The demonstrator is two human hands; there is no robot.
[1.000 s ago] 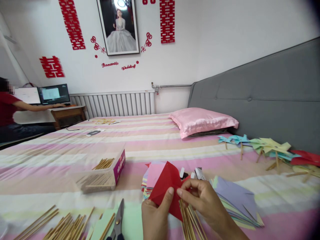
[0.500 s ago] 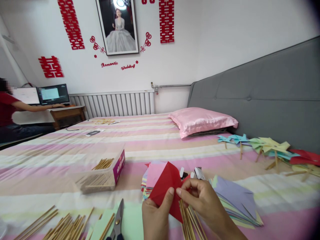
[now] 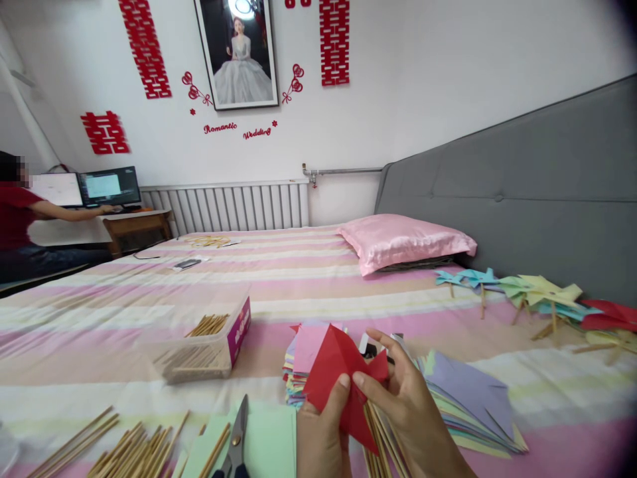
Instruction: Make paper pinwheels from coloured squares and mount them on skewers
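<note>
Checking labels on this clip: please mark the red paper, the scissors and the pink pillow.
red paper (image 3: 334, 362), head view, on its upper flat face above the thumbs.
scissors (image 3: 240, 425), head view, on the blades near the pivot.
pink pillow (image 3: 403, 239), head view, on the middle of its satin top.

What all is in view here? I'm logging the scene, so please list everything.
red paper: one, red, folded, held in both hands
paper stack: one, multicoloured, behind the red paper
wooden sticks: many, tan, bed at lower left
stick box: one, clear with pink end, mid bed
scissors: one, metal, on green sheet
pinwheels: several, blue, yellow, red, right by headboard
pillow: one, pink
person: one, red top, at desk far left
left hand; right hand: pinching the paper
</note>
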